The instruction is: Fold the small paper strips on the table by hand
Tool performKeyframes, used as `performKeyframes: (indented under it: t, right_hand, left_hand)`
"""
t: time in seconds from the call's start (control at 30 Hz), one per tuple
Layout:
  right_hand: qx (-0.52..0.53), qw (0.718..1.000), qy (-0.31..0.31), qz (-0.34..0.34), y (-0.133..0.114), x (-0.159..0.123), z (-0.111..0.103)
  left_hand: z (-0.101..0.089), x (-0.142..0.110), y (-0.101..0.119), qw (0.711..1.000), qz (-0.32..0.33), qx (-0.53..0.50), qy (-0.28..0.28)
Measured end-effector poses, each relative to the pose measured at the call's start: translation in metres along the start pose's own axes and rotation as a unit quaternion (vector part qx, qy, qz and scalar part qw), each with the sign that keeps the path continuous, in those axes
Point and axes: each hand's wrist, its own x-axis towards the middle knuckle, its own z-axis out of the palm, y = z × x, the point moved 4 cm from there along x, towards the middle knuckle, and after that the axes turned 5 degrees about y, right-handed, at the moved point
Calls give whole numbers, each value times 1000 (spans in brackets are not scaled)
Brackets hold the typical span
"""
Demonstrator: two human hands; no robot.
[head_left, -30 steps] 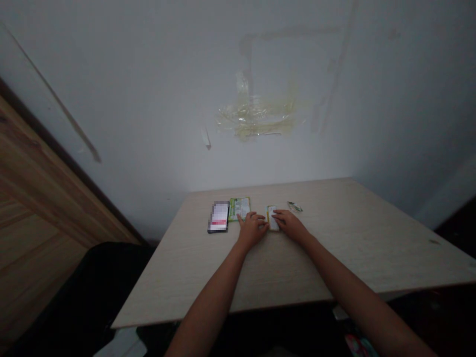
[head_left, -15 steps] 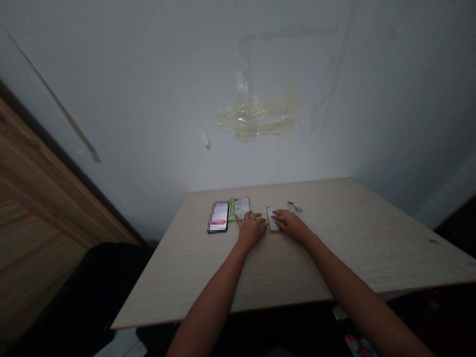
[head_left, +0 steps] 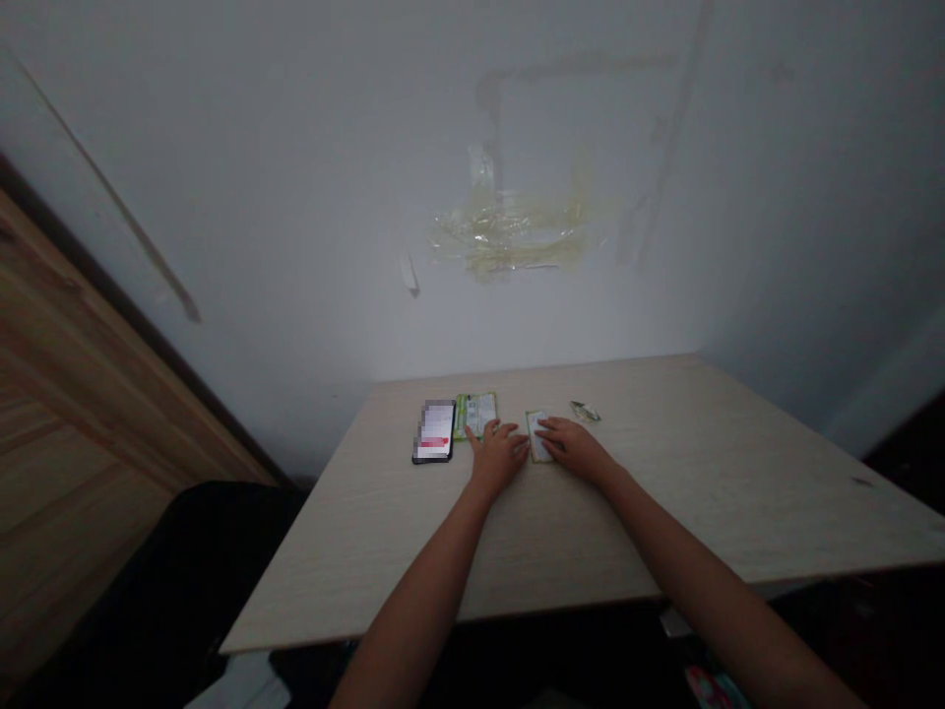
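My left hand [head_left: 500, 458] lies palm down on the table with its fingers spread. Its fingertips reach the lower edge of a green-and-white printed packet [head_left: 478, 410], and its index side is close to a small printed paper piece [head_left: 536, 445]. That piece, pale with a yellowish border, lies flat between my hands. My right hand [head_left: 582, 451] rests its outstretched fingers on the right part of the paper, covering some of it. The print is too small to read.
A phone [head_left: 434, 433] with a lit, blurred screen lies left of the packet. A small torn scrap [head_left: 586, 411] sits beyond my right hand. The pale wooden table [head_left: 709, 473] meets a wall [head_left: 310, 246] bearing old tape [head_left: 509, 236].
The paper under my right fingers looks flatter, and the separate strip along its left side no longer shows. Both hands have barely moved.
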Motion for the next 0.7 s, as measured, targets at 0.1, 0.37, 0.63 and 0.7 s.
performKeyframes:
  t: [0.1,0.37,0.63,0.7]
  right_hand:
    - [-2,1000,1,-8,-1,0,0]
    - [-14,1000,-2,-11,1,-1,2]
    - [-41,999,-9,-14,-3,1,1]
    - [-46,999,-6,-18,-4,1,0]
  left_hand:
    - [1,0,0,1000,-2,-2,1]
    - [-1,0,0,1000,-8,-8,2]
    - [-2,0,1,1000,-11,-3,-11]
    - [-3,0,1,1000,-14,1,-12]
